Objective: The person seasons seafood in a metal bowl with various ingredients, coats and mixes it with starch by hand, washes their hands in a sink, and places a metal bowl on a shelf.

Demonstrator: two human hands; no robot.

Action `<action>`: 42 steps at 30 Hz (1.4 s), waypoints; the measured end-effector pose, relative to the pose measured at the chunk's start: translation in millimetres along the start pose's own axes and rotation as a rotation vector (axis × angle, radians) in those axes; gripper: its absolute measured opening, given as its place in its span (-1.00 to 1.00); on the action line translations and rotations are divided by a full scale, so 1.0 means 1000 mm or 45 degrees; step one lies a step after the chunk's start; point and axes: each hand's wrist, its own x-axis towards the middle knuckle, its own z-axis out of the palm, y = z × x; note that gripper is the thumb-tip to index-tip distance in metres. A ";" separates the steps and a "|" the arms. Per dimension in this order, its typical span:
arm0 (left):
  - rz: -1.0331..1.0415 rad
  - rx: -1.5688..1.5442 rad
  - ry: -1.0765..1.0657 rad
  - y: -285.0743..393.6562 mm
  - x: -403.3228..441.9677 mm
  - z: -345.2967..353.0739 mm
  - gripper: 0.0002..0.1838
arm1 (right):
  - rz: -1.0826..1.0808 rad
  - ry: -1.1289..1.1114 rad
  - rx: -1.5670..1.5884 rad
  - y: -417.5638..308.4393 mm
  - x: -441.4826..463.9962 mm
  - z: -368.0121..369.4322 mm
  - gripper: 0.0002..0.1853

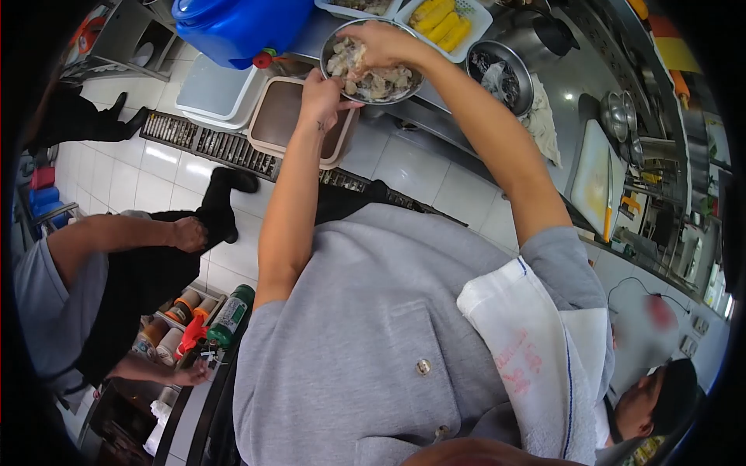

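Observation:
My left hand (322, 99) is closed on the near-left rim of a round metal bowl (417, 81), keeping it at the counter's edge. Inside the bowl lie pale, wet chunks that look like raw meat or seafood (388, 81). My right hand (382, 45) reaches in from the far right side, fingers curled among the chunks and partly hidden by them. A white basket of yellow peeled pieces (439, 22) stands just right of the bowl. Another metal bowl (522, 87), with crumpled clear plastic in it, sits farther right.
A blue plastic container (233, 29) stands left of the bowl. Lidded tubs (221, 92) rest below, near a floor grate (210, 142). On the right counter are a cloth (542, 124), a cutting board (588, 175) and a knife (608, 206). Other people stand left and lower right.

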 end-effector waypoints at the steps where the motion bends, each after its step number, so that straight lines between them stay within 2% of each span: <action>1: -0.009 0.000 -0.006 0.000 -0.001 0.000 -0.72 | -0.035 0.026 0.040 0.001 -0.002 -0.005 -0.06; 5: -0.047 -0.006 -0.062 0.004 0.007 -0.008 -0.72 | -0.052 -0.093 0.033 0.012 -0.012 -0.020 -0.05; 7: -0.064 -0.030 -0.098 0.002 0.012 -0.008 -0.71 | 0.022 -0.025 -0.164 0.016 -0.029 0.003 -0.04; 9: -0.072 0.027 -0.119 0.004 0.014 -0.011 -0.69 | 0.283 0.120 -0.254 0.030 -0.027 0.048 -0.17; 10: -0.089 0.014 -0.117 0.004 0.014 -0.011 -0.69 | 0.289 0.099 -0.256 0.030 -0.025 0.055 -0.17; 12: -0.036 0.016 -0.157 0.008 0.013 -0.011 -0.67 | 0.396 0.247 -0.264 0.031 -0.018 0.066 -0.28; 13: -0.060 0.046 -0.163 0.010 0.014 -0.012 -0.67 | 0.452 0.277 -0.187 0.014 -0.019 0.051 -0.44; 17: -0.099 0.066 -0.195 0.015 0.016 -0.014 -0.68 | 0.469 0.384 -0.211 0.017 -0.013 0.034 -0.57; 18: -0.077 0.047 -0.195 0.015 0.015 -0.014 -0.69 | 0.465 0.380 -0.219 0.017 -0.012 0.027 -0.57; 20: -0.078 0.029 -0.193 0.012 0.014 -0.016 -0.71 | 0.423 0.258 -0.075 0.010 -0.013 0.016 -0.40; 21: -0.085 0.036 -0.207 0.012 0.017 -0.017 -0.72 | 0.433 0.255 -0.072 0.009 -0.014 0.017 -0.40; 23: -0.099 0.050 -0.233 0.012 0.019 -0.016 -0.72 | 0.060 0.212 0.018 0.003 -0.014 0.015 -0.25; 24: -0.104 0.052 -0.221 0.013 0.018 -0.016 -0.72 | 0.068 0.215 0.018 0.001 -0.016 0.012 -0.25; 26: -0.110 0.050 -0.204 0.013 0.017 -0.015 -0.73 | 0.310 -0.044 0.191 -0.012 -0.017 0.003 -0.14; 27: -0.106 0.050 -0.197 0.012 0.016 -0.015 -0.73 | 0.308 -0.049 0.191 -0.011 -0.016 0.015 -0.14; 29: -0.102 0.050 -0.183 0.012 0.017 -0.014 -0.73 | 0.492 0.225 -0.082 -0.008 -0.015 0.051 -0.14; 30: -0.077 0.052 -0.192 0.011 0.016 -0.014 -0.72 | 0.489 0.216 -0.079 -0.004 -0.015 0.059 -0.14; 32: -0.044 0.061 -0.188 0.011 0.017 -0.015 -0.72 | 0.485 0.299 -0.090 0.005 -0.008 0.067 -0.25; 33: -0.061 0.049 -0.197 0.010 0.016 -0.016 -0.72 | 0.388 0.360 -0.072 0.014 -0.008 0.068 -0.31; 36: -0.062 0.031 -0.210 0.012 0.016 -0.012 -0.71 | 0.410 0.281 -0.139 0.008 -0.011 0.049 -0.39; 37: -0.075 0.027 -0.197 0.011 0.014 -0.013 -0.70 | 0.290 0.280 -0.144 0.012 -0.013 0.044 -0.42; 42: -0.075 0.071 -0.140 0.007 0.016 -0.013 -0.70 | 0.174 0.347 -0.142 0.011 -0.017 0.025 -0.43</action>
